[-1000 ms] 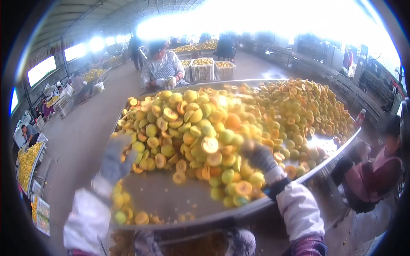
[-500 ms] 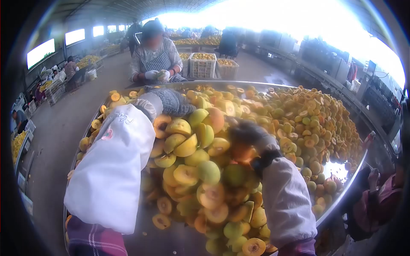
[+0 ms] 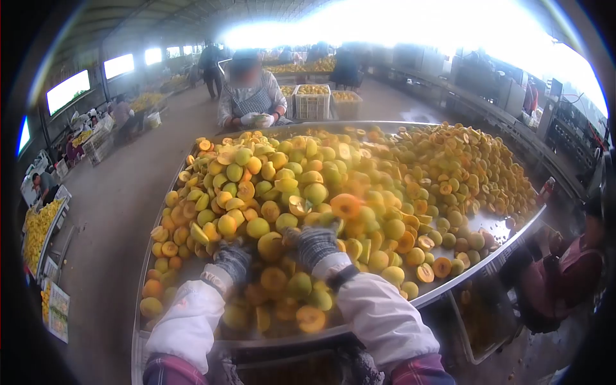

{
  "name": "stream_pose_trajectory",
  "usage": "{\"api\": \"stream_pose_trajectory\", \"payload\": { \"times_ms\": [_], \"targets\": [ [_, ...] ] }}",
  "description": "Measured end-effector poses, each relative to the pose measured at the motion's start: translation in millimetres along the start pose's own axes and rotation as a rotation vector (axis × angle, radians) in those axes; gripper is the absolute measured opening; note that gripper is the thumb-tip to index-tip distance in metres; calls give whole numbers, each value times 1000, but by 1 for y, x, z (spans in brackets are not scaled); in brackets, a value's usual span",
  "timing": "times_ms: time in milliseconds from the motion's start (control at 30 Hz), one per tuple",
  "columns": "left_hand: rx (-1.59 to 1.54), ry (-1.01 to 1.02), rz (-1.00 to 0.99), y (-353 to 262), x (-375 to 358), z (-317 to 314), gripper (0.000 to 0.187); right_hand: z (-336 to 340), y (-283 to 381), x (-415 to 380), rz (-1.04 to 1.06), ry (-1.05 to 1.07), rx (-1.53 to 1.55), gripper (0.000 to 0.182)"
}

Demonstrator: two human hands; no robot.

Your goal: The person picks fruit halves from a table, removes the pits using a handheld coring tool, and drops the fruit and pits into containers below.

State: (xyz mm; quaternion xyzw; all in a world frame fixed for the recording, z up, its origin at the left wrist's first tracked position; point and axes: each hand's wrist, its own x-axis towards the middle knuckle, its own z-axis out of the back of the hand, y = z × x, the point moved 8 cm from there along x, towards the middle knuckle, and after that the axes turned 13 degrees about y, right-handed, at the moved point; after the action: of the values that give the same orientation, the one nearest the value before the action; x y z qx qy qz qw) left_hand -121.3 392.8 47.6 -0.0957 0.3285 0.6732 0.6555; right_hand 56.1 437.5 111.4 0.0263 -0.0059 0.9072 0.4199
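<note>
Halved yellow peaches (image 3: 256, 228) are heaped on a metal-edged table (image 3: 443, 296); some show their cut faces. My left hand (image 3: 232, 262), in a grey knit glove, presses into the near side of the heap, its fingers partly hidden by fruit. A short way to the right, my right hand (image 3: 314, 245), gloved alike, lies against the heap with its fingers stretched forward, apart and slightly blurred. Both hands touch fruit, with a rounded peach (image 3: 271, 246) between them. More peach halves (image 3: 273, 280) lie between my wrists, blurred; neither hand is closed round one.
Across the table a person in a checked apron (image 3: 247, 102) handles something small. White crates of fruit (image 3: 312, 102) stand behind. Another person (image 3: 564, 276) sits at the right, near a crate (image 3: 481, 321) below the table edge. A bottle (image 3: 547, 187) stands at the right rim.
Both hands have drawn back towards me from further up the heap and come closer together. Fruit has shifted to the near edge. My view has tilted and moved back.
</note>
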Motion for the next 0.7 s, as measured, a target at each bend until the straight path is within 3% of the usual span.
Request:
{"api": "stream_pose_trajectory", "payload": {
  "times_ms": [67,133,167,200,233,267,300,333,367,400,467,500,567,600,700],
  "targets": [
    [180,-138,-93,-10,-12,-28,53,-2,12,-14,74,-105,-5,39],
    [27,-51,-146,-1,-27,-7,49,-13,6,-6,36,167,287,32],
    [-132,38,-200,3,-36,8,46,7,-12,-16,101,-64,361,25],
    [1,26,-96,4,-47,37,41,26,-35,-19,-45,-148,439,19],
    [87,-326,-56,5,-50,67,37,30,-63,-17,-55,-232,449,11],
    [-135,-403,-106,16,-40,93,36,4,-122,3,-132,-272,725,35],
    [-243,-709,-130,19,-37,125,32,38,-143,-2,-165,-199,378,36],
    [-387,-764,-252,15,-26,150,29,59,-166,-10,-60,-451,390,34],
    [-441,-890,-339,12,-3,171,32,26,-233,6,-211,-357,335,35],
    [-476,-855,-314,1,14,193,41,6,-279,18,-278,-307,251,42],
    [-388,-793,-228,-21,71,224,55,-26,-338,34,-410,-130,457,51],
    [-425,-693,-271,-30,104,233,61,-25,-338,43,-416,-113,450,51],
    [-328,-578,-111,-54,137,236,66,-41,-315,61,-406,90,439,56],
    [-271,-569,-48,-59,132,236,66,-64,-310,79,-281,21,290,58],
    [-247,-495,-120,-58,131,230,58,-74,-299,89,-161,-94,425,60]
  ]
}}
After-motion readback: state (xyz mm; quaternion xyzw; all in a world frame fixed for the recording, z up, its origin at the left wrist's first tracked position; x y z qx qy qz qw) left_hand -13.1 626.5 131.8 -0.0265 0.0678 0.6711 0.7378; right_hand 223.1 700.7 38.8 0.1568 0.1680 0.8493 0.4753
